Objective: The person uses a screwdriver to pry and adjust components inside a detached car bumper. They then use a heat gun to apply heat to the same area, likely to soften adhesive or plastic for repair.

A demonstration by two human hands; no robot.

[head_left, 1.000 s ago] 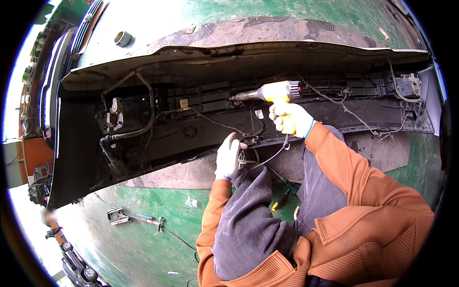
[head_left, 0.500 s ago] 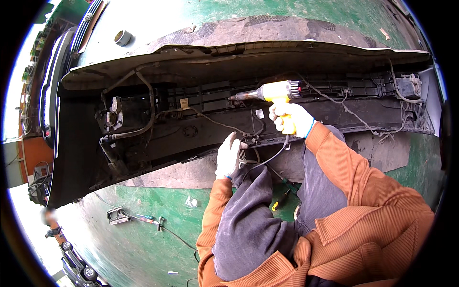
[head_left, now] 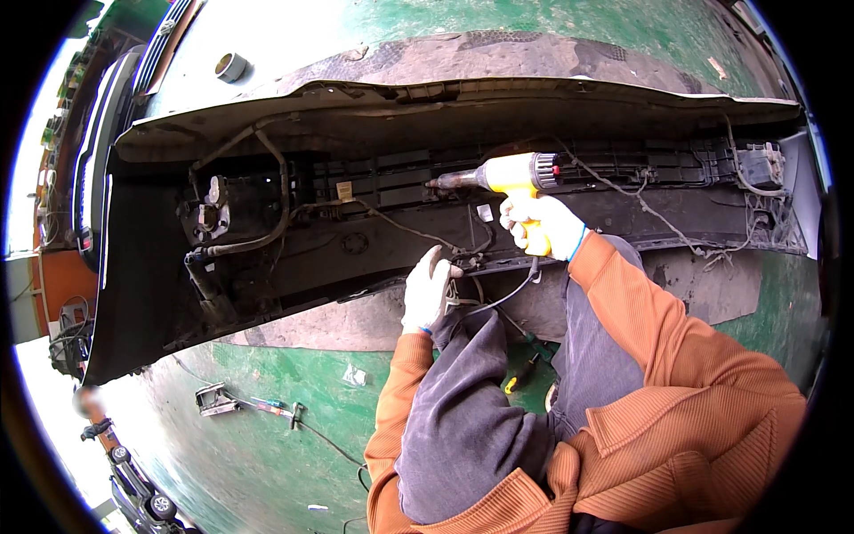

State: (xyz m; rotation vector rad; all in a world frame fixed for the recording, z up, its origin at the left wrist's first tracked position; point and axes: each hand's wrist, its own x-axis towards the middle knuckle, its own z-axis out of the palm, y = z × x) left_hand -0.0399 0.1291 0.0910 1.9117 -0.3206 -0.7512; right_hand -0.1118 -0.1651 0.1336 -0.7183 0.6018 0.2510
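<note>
My gloved right hand (head_left: 543,222) grips a yellow pistol-shaped tool (head_left: 520,171) with a metal nozzle and trailing cord, like a heat gun. The nozzle tip sits at the ribbed dark inner side of a long car bumper (head_left: 142,294). Thin wiring (head_left: 676,227) and hoses (head_left: 267,240) run across the bumper, with a dark housing (head_left: 227,218) toward its left end. My gloved left hand (head_left: 429,289) rests on the bumper's near edge, fingers stretched forward and thumb out, beside some clips and cable.
A grey mat (head_left: 320,331) lies under the bumper on the green floor (head_left: 276,445). A yellow-handled tool (head_left: 511,384), a cabled tool (head_left: 276,409) and a metal piece (head_left: 215,400) lie nearby. A metal cylinder (head_left: 229,68) stands beyond. A blurred person (head_left: 105,432) and a vehicle (head_left: 142,489) appear lower left.
</note>
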